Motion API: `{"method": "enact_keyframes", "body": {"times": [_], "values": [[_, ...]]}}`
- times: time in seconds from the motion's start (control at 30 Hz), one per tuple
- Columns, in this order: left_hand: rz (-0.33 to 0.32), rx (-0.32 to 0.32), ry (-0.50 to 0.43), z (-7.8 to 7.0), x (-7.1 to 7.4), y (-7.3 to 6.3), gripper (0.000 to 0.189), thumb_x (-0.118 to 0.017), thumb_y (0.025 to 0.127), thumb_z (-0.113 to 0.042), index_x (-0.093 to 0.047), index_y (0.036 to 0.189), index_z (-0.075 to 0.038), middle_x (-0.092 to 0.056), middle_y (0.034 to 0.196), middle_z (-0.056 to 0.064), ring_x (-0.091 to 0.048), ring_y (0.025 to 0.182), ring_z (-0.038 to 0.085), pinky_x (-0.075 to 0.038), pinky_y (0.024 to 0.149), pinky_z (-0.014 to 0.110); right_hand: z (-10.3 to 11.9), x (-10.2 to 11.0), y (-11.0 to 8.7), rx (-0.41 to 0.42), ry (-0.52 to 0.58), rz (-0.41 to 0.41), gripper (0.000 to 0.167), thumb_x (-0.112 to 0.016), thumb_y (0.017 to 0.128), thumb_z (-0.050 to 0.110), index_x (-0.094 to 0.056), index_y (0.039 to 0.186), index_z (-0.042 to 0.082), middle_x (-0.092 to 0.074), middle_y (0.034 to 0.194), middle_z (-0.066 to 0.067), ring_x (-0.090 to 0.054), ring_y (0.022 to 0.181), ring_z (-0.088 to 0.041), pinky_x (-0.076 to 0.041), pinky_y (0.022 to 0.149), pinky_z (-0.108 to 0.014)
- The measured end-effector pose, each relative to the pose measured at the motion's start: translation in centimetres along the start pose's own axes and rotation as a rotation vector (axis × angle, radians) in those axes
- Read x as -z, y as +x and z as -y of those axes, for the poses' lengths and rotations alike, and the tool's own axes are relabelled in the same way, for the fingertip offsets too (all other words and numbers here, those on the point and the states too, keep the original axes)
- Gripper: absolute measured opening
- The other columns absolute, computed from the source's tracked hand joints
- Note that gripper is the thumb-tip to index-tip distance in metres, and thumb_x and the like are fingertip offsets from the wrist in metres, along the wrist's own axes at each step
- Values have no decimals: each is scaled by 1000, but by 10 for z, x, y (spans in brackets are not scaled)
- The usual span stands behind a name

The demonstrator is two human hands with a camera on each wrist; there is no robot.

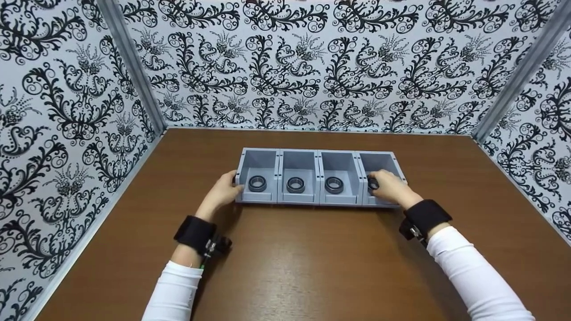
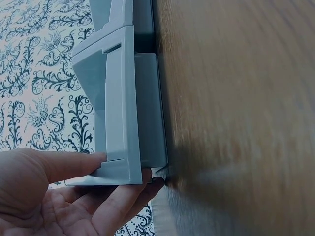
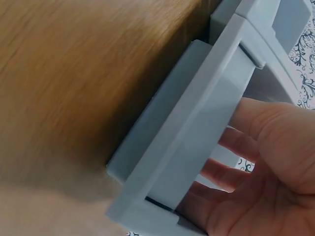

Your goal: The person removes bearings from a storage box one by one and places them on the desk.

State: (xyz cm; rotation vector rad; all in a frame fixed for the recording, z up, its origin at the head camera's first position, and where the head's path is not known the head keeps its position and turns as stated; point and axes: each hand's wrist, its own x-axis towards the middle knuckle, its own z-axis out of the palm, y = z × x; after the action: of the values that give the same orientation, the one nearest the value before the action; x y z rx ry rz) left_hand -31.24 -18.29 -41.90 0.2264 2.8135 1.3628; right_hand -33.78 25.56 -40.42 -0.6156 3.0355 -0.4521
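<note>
A row of joined grey open-front bins (image 1: 299,199) stands on the table. My left hand (image 1: 225,189) grips the left end bin (image 2: 120,113), thumb over its front lip and fingers under and outside the side wall. Inside the rightmost bin (image 3: 197,123), my right hand (image 1: 390,185) pinches a dark ring-shaped bearing (image 1: 371,183), partly covered by the fingers. In the right wrist view the bin's front wall hides that bearing. One similar bearing lies flat in each other bin: left bearing (image 1: 257,190), second bearing (image 1: 295,191) and third bearing (image 1: 334,191).
The brown wooden table (image 1: 285,258) runs up to a back wall (image 1: 303,67) with black floral patterns. A patterned side panel (image 1: 67,133) rises at left, another (image 1: 548,133) at right. Black wrist straps with cameras sit on both wrists.
</note>
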Motion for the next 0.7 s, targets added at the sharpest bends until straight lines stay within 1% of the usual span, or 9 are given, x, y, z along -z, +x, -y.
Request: {"method": "enact_keyframes", "body": {"times": [0.13, 0.23, 0.3, 0.43, 0.53, 0.7], "values": [[-4, -5, -2, 0, -1, 0, 43, -51, 92, 4, -50, 133, 14, -62, 125, 30, -60, 113, 34, -49, 99, 46, -2, -2, 2, -30, -3, 22, 53, -63, 82, -3, -52, 132, -18, -55, 126, -40, -51, 122, -55, -43, 102, -62], [-4, -8, -2, 0, -1, 0, 42, -52, 92, 4, -50, 133, 14, -63, 124, 30, -60, 112, 34, -49, 99, 46, -1, -3, 3, -43, -1, 38, 54, -63, 83, -2, -50, 133, -18, -53, 129, -41, -49, 123, -56, -43, 102, -63], [0, -8, -1, 0, -1, 0, 42, -51, 93, 3, -50, 134, 14, -62, 125, 30, -60, 112, 33, -48, 100, 46, -1, -3, 3, -45, 1, 40, 55, -64, 83, -2, -50, 133, -18, -54, 128, -41, -50, 123, -56, -44, 101, -64], [17, -5, 6, 0, 0, 0, 44, -51, 94, 2, -47, 136, 14, -61, 127, 30, -59, 114, 33, -48, 100, 45, 0, -2, 6, -19, -29, 35, 55, -68, 80, 0, -54, 130, -17, -58, 123, -39, -53, 118, -56, -46, 96, -65], [21, -1, 14, -1, 1, 0, 45, -51, 94, 2, -46, 138, 13, -60, 128, 29, -58, 114, 33, -47, 100, 46, 0, -2, 8, -5, -46, 33, 54, -69, 78, -1, -56, 128, -15, -61, 120, -37, -55, 116, -55, -47, 94, -64], [23, 4, 9, -2, 2, -1, 46, -50, 95, 1, -46, 139, 13, -60, 130, 30, -58, 115, 32, -47, 101, 45, 1, 0, 11, -21, -42, 45, 53, -69, 79, 0, -57, 128, -14, -61, 122, -36, -57, 116, -53, -48, 94, -62]]}}
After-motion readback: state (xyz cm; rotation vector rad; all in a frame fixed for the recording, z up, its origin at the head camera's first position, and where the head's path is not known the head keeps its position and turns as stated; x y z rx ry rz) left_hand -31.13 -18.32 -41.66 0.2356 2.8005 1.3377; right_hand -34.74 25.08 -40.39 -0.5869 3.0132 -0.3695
